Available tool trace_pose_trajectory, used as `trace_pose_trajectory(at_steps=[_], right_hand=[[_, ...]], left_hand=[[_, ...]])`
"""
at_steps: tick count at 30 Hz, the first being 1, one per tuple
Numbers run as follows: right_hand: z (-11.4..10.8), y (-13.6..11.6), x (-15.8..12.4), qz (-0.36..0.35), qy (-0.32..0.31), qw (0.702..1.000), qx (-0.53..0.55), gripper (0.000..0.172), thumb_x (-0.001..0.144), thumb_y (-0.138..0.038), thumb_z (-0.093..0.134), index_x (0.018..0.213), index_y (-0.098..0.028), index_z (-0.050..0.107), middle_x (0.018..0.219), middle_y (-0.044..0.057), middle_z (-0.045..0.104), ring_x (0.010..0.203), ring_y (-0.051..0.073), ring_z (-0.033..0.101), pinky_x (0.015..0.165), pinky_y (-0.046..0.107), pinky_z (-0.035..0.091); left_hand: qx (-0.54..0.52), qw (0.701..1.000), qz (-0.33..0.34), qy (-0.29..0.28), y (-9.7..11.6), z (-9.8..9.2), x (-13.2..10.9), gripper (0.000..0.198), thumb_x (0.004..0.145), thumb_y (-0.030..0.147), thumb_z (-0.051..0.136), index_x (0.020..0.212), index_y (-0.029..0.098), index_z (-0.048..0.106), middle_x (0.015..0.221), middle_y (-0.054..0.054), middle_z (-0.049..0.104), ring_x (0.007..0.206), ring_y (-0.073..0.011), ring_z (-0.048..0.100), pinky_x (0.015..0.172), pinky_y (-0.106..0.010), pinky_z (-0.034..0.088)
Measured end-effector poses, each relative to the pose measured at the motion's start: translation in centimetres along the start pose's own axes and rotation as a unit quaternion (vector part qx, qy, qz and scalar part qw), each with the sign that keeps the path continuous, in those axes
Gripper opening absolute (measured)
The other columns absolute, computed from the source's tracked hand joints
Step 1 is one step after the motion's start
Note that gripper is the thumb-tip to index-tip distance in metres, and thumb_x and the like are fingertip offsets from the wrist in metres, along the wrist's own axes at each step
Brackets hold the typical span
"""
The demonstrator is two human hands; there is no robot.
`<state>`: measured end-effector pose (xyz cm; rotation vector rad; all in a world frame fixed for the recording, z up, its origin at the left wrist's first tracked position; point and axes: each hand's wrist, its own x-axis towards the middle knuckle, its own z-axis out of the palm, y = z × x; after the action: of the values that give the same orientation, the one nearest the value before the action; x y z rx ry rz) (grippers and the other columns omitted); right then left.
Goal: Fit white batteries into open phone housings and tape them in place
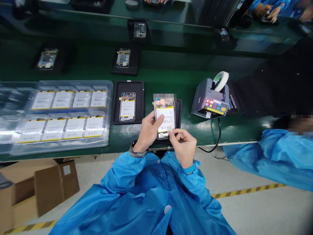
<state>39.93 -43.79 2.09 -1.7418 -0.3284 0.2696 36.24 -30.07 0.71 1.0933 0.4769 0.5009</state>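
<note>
My left hand (148, 130) grips an open phone body (165, 116) with a white battery in it, thumb lying across the battery. I hold it just above a black tray (179, 112) at the near edge of the green belt. My right hand (182, 140) is closed in a pinch at the phone's lower right corner, on a small tab or strip that I cannot make out clearly. Both sleeves are blue.
A second phone body lies in a black tray (128, 102) to the left. Clear trays of white batteries (68, 112) fill the left. A grey tape dispenser (211, 99) stands right. More trays sit farther back. A co-worker's blue sleeve (276, 156) is right; a cardboard box (36, 192) below left.
</note>
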Motion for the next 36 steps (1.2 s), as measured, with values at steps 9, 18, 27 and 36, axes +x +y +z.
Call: trace_pose_trajectory(at_steps=[9,18,27,36], right_hand=[[-0.9,0.5,0.8,0.002,-0.027,0.999,-0.023,0.031,0.081,-0.039,0.082,0.094,-0.02,0.061,0.059,-0.011,0.038,0.052,0.009,0.036,0.051,0.023,0.032],[0.4,1.4,2.0,0.104,-0.114,0.98,0.126,0.05,0.076,-0.061,0.083,0.095,-0.019,0.065,0.079,0.004,0.073,0.061,0.016,0.061,0.05,0.026,0.049],[0.7,2.9,2.1,0.119,-0.12,0.974,0.153,0.053,0.074,-0.058,0.084,0.102,-0.019,0.063,0.084,0.003,0.075,0.057,0.013,0.06,0.045,0.023,0.051],[-1.1,5.8,2.9,0.056,-0.086,0.994,-0.047,0.039,0.092,-0.057,0.063,0.098,-0.019,0.065,0.057,-0.002,0.061,0.051,0.015,0.058,0.05,0.024,0.043]], left_hand=[[0.023,1.0,-0.005,-0.002,-0.2,-0.4,0.0,0.053,0.086,0.053,0.079,0.121,0.015,0.069,0.117,-0.011,0.077,0.101,-0.0279,0.075,0.081,-0.035,0.063],[0.024,0.999,-0.014,-0.036,-0.3,-0.4,-0.2,0.05,0.086,0.049,0.08,0.12,0.014,0.07,0.117,-0.011,0.077,0.1,-0.0259,0.074,0.085,-0.033,0.061],[0.003,0.998,-0.056,-0.041,-1.0,-0.2,0.8,0.053,0.08,0.049,0.085,0.116,0.012,0.073,0.109,-0.012,0.079,0.091,-0.0247,0.075,0.08,-0.033,0.061],[0.142,0.984,-0.091,-0.058,-4.3,-2.1,4.8,0.063,0.072,0.048,0.088,0.118,0.01,0.069,0.094,-0.013,0.08,0.077,-0.0262,0.075,0.069,-0.036,0.061]])
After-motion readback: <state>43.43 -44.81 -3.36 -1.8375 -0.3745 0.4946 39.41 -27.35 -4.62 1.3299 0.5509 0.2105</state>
